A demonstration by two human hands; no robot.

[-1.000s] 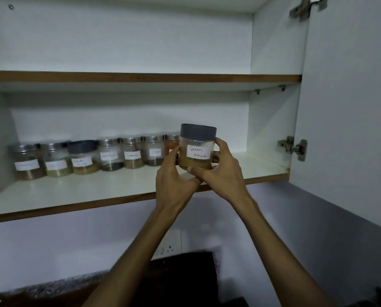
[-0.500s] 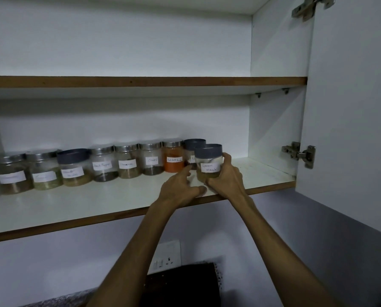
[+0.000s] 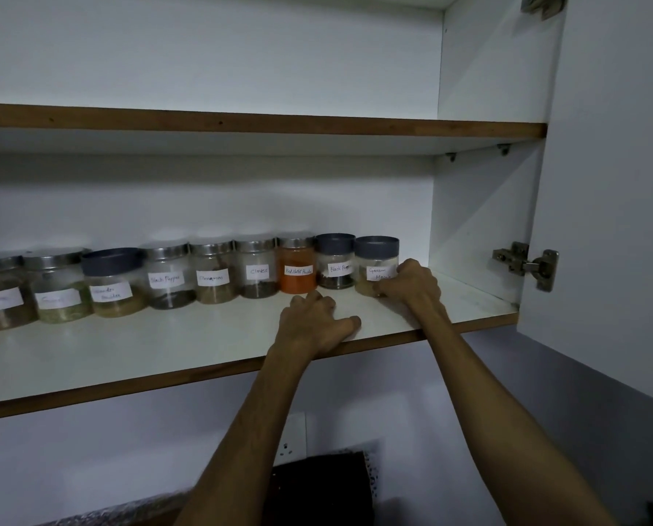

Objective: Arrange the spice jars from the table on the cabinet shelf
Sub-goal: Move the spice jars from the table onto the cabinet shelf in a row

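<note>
Lower cabinet shelf (image 3: 127, 358), centre of frame: nine spice jars stand upright in one row along the back wall. The Garam Masala jar (image 3: 376, 265), with a dark grey lid, stands at the right end of the row, just beside the Black Pepper jar (image 3: 335, 260), which has the same kind of lid.

The right hand (image 3: 412, 279) is at the Garam Masala jar's right side, fingers curled against its lower wall and covering the right edge of the label; the far side of the grip is hidden, so whether the thumb closes round the jar cannot be told.

The left hand (image 3: 317, 320) rests on the shelf surface in front of the Red Chilli Powder jar (image 3: 296, 264), fingers loosely bent, holding nothing; its fingertips lie near that jar's base, and contact cannot be confirmed.

Legible labels: Cloves jar (image 3: 257, 268), a second Black Pepper jar, steel-lidded (image 3: 167, 275). The three leftmost labels are blurred and the outermost jar is cut off by the left frame edge.

The cabinet door (image 3: 613, 184) stands open at right. At bottom centre a dark object (image 3: 317, 484) is too dim to identify.
</note>
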